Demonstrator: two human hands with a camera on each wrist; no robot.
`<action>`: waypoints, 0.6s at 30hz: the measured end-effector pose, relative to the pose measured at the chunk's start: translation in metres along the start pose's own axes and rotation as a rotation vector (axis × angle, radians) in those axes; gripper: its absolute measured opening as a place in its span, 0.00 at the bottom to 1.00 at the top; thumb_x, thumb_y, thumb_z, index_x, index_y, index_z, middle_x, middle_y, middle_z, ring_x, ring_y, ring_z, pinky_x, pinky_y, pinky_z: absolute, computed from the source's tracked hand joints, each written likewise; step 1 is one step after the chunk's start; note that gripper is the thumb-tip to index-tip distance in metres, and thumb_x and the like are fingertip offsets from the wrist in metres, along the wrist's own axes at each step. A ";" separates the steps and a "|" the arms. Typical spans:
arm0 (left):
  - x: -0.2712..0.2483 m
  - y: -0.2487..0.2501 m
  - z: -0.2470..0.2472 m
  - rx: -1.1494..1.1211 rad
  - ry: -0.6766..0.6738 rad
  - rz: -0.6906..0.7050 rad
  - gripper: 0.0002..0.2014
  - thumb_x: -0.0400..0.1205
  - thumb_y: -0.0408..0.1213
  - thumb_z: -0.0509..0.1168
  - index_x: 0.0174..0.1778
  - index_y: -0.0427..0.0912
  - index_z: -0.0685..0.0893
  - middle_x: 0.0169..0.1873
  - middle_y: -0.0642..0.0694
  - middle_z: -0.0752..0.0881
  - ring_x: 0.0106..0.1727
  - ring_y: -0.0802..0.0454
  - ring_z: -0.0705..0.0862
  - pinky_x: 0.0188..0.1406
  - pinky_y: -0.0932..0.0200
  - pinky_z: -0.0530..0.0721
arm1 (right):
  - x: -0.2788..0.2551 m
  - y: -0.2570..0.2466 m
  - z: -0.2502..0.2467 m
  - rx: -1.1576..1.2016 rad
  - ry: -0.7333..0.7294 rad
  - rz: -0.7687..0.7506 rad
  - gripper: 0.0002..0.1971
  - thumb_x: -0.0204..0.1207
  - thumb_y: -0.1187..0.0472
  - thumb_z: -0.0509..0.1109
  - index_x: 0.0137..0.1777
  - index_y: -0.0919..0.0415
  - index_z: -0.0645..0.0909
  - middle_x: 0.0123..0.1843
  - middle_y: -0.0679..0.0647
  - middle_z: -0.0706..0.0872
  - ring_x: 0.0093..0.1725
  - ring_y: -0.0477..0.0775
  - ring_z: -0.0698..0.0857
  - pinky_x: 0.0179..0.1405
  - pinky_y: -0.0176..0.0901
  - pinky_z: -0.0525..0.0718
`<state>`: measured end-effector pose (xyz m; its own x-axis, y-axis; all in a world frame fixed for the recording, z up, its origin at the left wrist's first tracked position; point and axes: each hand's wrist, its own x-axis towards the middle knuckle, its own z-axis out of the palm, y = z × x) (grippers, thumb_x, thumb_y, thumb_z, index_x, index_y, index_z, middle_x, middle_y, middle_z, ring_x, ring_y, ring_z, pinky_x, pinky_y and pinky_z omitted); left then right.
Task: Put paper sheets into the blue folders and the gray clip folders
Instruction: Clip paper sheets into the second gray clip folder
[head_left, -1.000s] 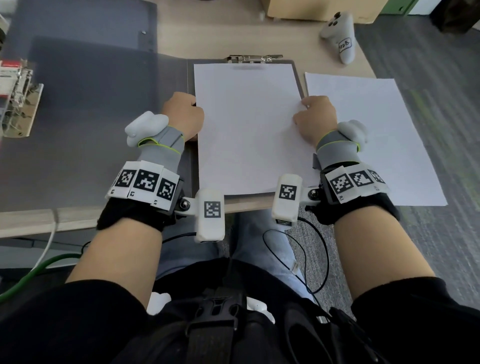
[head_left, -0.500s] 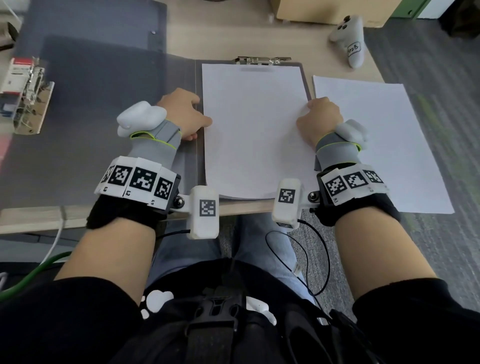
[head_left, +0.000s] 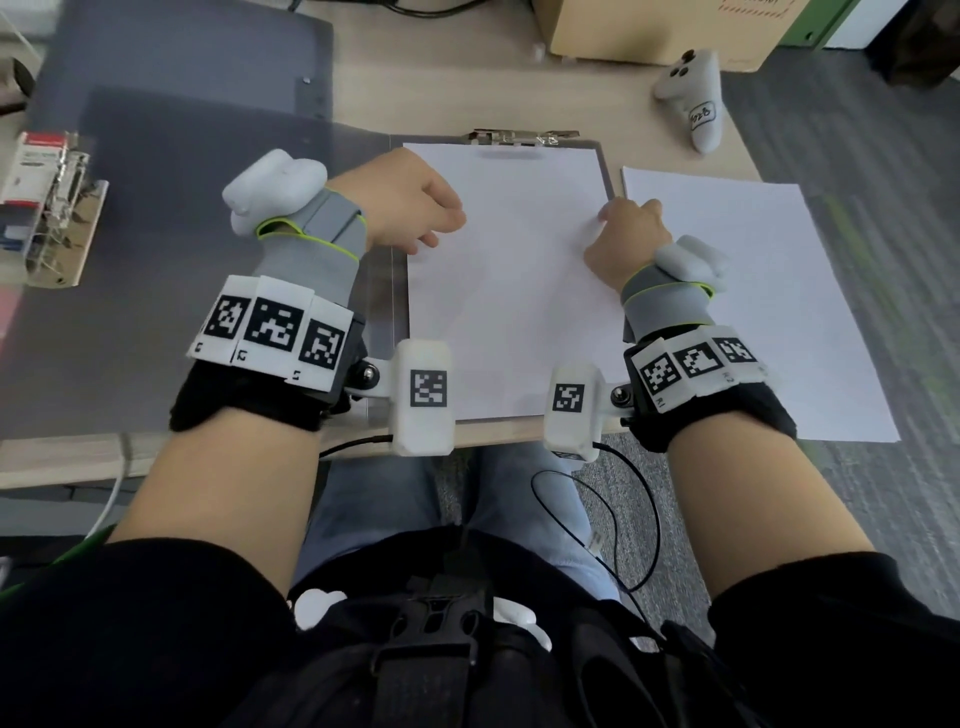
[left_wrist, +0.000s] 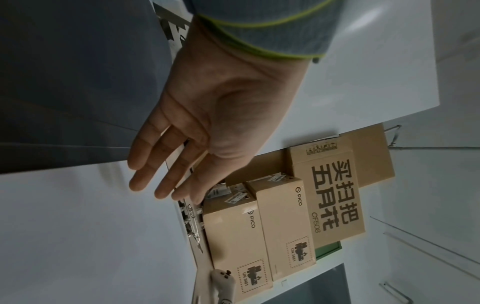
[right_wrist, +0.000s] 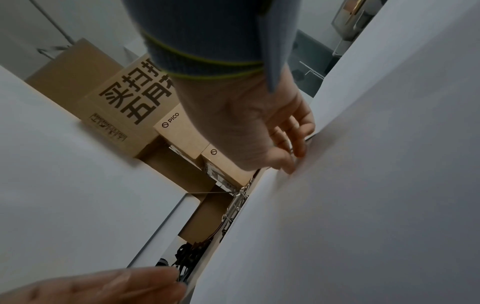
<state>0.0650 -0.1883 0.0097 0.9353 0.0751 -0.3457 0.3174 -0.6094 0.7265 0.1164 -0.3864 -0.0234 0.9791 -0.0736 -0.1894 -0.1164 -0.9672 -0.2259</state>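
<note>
An open gray clip folder (head_left: 395, 322) lies in front of me, its metal clip (head_left: 524, 137) at the far end. A white paper sheet (head_left: 509, 291) lies on its board. My left hand (head_left: 410, 208) hovers over the sheet's left edge; the left wrist view shows this left hand (left_wrist: 166, 185) with fingers straight and holding nothing. My right hand (head_left: 623, 228) is at the sheet's right edge. In the right wrist view the right hand (right_wrist: 293, 158) has its thumb on top of the sheet (right_wrist: 363, 205) and its fingers curled at the edge, pinching it.
A stack of loose white paper (head_left: 753, 312) lies right of the folder, reaching the desk edge. The folder's gray cover (head_left: 156, 260) spreads left. A white controller (head_left: 693, 104) and cardboard box (head_left: 649, 31) stand behind, a clear holder (head_left: 47, 208) far left.
My left hand has left the sheet's left edge, lifted and opened, moving forward and right over the sheet. The right hand stays at the right edge.
</note>
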 end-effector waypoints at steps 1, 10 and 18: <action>0.002 0.001 0.000 0.004 -0.001 -0.004 0.16 0.82 0.37 0.64 0.65 0.37 0.80 0.55 0.43 0.83 0.52 0.48 0.84 0.54 0.55 0.85 | 0.001 -0.002 0.000 -0.015 -0.009 -0.016 0.20 0.80 0.68 0.58 0.72 0.64 0.72 0.73 0.63 0.68 0.67 0.65 0.77 0.65 0.48 0.74; 0.052 -0.001 0.013 -0.062 0.011 -0.039 0.18 0.82 0.38 0.64 0.68 0.43 0.77 0.62 0.42 0.79 0.54 0.43 0.81 0.67 0.49 0.81 | 0.034 -0.017 0.007 0.089 -0.057 -0.032 0.19 0.75 0.66 0.59 0.65 0.63 0.76 0.70 0.63 0.75 0.63 0.65 0.80 0.53 0.45 0.78; 0.089 -0.007 0.015 -0.127 0.224 -0.042 0.17 0.79 0.30 0.59 0.57 0.50 0.86 0.49 0.43 0.84 0.30 0.39 0.81 0.35 0.49 0.89 | 0.061 -0.037 0.005 0.761 -0.063 0.097 0.11 0.69 0.64 0.68 0.29 0.54 0.72 0.29 0.52 0.73 0.27 0.53 0.74 0.33 0.40 0.74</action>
<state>0.1438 -0.1894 -0.0351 0.9278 0.2797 -0.2469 0.3603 -0.4995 0.7878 0.1798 -0.3539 -0.0317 0.9499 -0.1135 -0.2913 -0.3065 -0.5216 -0.7962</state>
